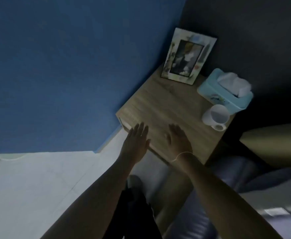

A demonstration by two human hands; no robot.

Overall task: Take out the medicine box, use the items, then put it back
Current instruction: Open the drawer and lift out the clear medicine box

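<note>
No medicine box shows anywhere in this dim room, so how it looks cannot be told. My guess is that it sits inside the small wooden cabinet, whose drawer edge [124,124] peeps out just beyond the left hand's fingertips. A box of that kind will likely be light and stiff, with loose things rattling inside, so it should be taken by its two sides or by a handle, if it has one, and kept level.

Both hands are spread flat and hold nothing. The left hand [138,140] lies over the near corner of the tabletop [160,104], fingers straight; the right hand [178,139] lies palm down beside it, with a thin thread at its wrist. The drawer front faces down and away from view, so the pull cannot be seen.

Beyond the right hand, toward its outer side, stands a white mug [216,116], and just past it a pale blue tissue box [225,90] with tissue poking up. Farthest from both hands, a photo frame [187,56] leans where the blue wall meets the dark one.
</note>
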